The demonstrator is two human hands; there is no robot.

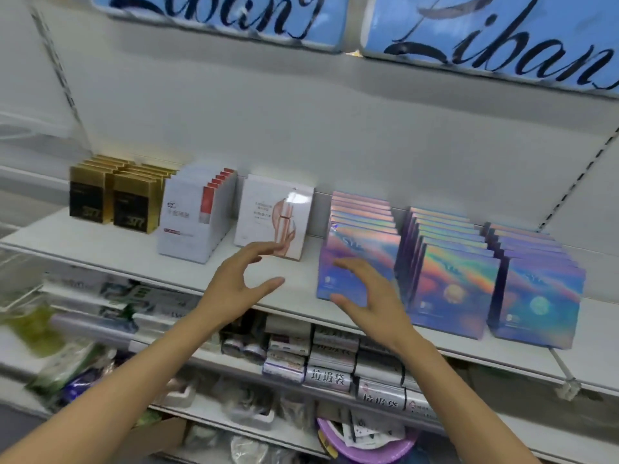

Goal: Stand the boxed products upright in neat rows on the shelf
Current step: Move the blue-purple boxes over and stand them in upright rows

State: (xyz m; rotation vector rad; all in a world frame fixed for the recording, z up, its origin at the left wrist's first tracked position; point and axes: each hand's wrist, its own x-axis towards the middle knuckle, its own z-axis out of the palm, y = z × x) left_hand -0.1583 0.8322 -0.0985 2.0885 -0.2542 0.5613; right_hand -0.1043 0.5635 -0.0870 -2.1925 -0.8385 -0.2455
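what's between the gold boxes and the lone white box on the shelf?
A row of white-and-red boxes stands between the gold boxes and the lone white box, per the head view.

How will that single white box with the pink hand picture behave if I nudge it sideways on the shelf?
The white box stands alone, tall and thin, with nothing leaning on it, so it will probably tip rather than slide. Its glossy front shows glare, so it may feel slippery. It looks like thin card, likely light and easily dented. Both the left hand and right hand are open near it.
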